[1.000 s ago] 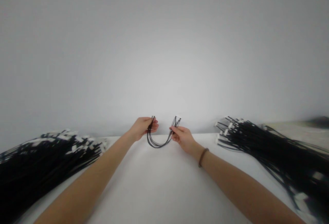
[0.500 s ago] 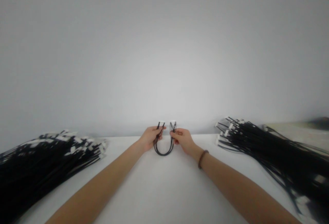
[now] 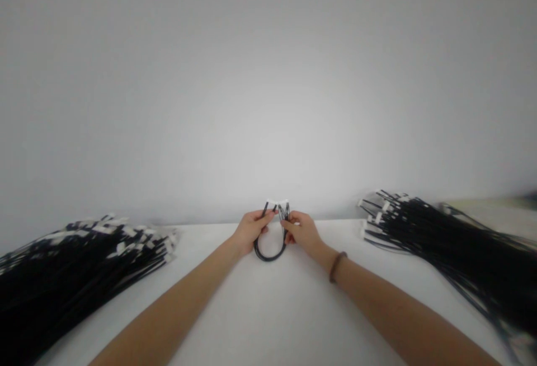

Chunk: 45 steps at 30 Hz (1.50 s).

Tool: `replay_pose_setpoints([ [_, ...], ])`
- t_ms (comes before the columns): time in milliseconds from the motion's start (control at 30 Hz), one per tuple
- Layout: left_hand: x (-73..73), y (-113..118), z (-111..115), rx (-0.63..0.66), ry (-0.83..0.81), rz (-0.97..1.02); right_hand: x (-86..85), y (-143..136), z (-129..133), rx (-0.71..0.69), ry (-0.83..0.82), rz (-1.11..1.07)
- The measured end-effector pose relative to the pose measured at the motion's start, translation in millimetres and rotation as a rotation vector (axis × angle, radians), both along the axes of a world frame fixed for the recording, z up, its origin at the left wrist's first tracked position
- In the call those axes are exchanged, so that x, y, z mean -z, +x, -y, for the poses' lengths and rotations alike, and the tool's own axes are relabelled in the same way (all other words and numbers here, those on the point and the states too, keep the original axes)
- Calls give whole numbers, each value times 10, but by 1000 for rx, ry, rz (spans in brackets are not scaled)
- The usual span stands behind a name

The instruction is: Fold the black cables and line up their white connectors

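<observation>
A black cable harness point(image 3: 269, 259) with white connectors at both ends hangs in a U between my hands, above the white table. My left hand point(image 3: 250, 230) pinches one end just below its connector. The other end is gripped between the thumb and fingers of my right hand point(image 3: 302, 231). Both white connectors point(image 3: 277, 202) point up and sit close together; whether they touch I cannot tell. Thin separate wires show below the right connector.
A large pile of black cables point(image 3: 84, 265) with white ends lies at the left. Another bundle of such cables point(image 3: 453, 243) is on the right. Behind the white table point(image 3: 260, 321) rises a plain grey wall point(image 3: 268, 92).
The two connector ends have come closer together, the left one moving right and tilting. The cable loop has become rounder. The view has shifted slightly.
</observation>
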<state>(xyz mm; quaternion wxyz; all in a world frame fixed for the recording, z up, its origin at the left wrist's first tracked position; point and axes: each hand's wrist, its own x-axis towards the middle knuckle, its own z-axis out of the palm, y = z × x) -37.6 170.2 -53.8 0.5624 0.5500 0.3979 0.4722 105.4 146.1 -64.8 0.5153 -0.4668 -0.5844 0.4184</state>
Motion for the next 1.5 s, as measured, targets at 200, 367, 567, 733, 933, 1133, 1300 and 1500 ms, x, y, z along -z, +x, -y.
replay_pose_setpoints([
  [200,6,41,50,-18,20,1,63,13,-26,43,60,48],
  [367,29,54,48,-42,33,17,39,11,-9,24,89,38],
  [567,60,54,23,-31,69,34,3,4,17,1,110,14],
  [733,55,54,11,-17,75,58,-15,-7,29,0,116,-11],
  [933,69,49,-1,-29,49,52,26,2,-12,-4,121,-6],
  [1133,38,25,-20,-1,-8,36,51,0,-17,-3,130,-10],
  [1300,-160,-114,-78,8,-71,-66,50,10,-24,18,115,7],
  [1500,-491,-553,-143,110,-34,-329,38,2,-26,31,99,6],
])
